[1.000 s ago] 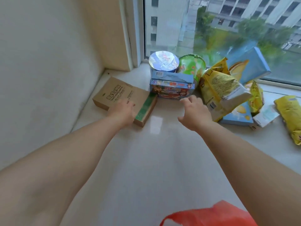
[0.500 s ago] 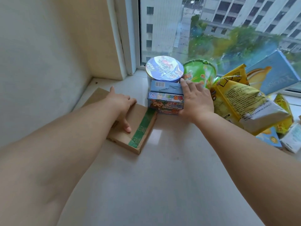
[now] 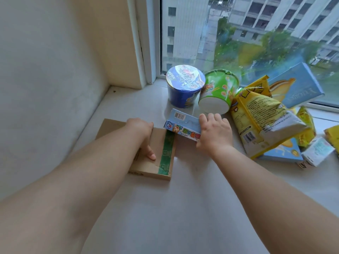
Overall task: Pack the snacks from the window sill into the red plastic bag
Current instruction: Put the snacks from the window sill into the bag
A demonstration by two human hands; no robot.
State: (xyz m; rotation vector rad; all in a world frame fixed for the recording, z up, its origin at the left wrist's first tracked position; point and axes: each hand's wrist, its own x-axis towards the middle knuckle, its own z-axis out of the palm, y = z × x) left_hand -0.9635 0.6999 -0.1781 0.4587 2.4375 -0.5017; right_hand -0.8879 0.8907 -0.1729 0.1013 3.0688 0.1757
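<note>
left hand (image 3: 142,133): curled over the far edge of a flat cardboard box (image 3: 146,158), thumb pressed flat on its top beside the green tape strip (image 3: 167,153); gripping the box.
cardboard box: lying flat on the window sill (image 3: 183,208), under the left hand, its right edge just beside the right hand's wrist.
right hand (image 3: 213,132): fingers bent over the right end of a small light blue box (image 3: 180,123), thumb out of sight beneath; holding it.
small light blue box: tilted, barcode side up, left end jutting past the right hand toward the left hand, over the taped edge of the cardboard box; whether touching it, cannot tell.
blue cup (image 3: 184,86): upright, beyond the right hand and a little to its left, near the window frame (image 3: 146,43).
green cup (image 3: 217,92): tipped with its white base toward the right hand, just beyond the fingertips, leaning beside the blue cup.
yellow bag (image 3: 264,118): just right of the right hand, propped over a flat blue packet (image 3: 282,153).
big blue box (image 3: 299,87): far right of the right hand, leaning on the glass.
small white packet (image 3: 318,151): well right of the right hand, beside more yellow packets (image 3: 305,123).
red bag: not in view.
</note>
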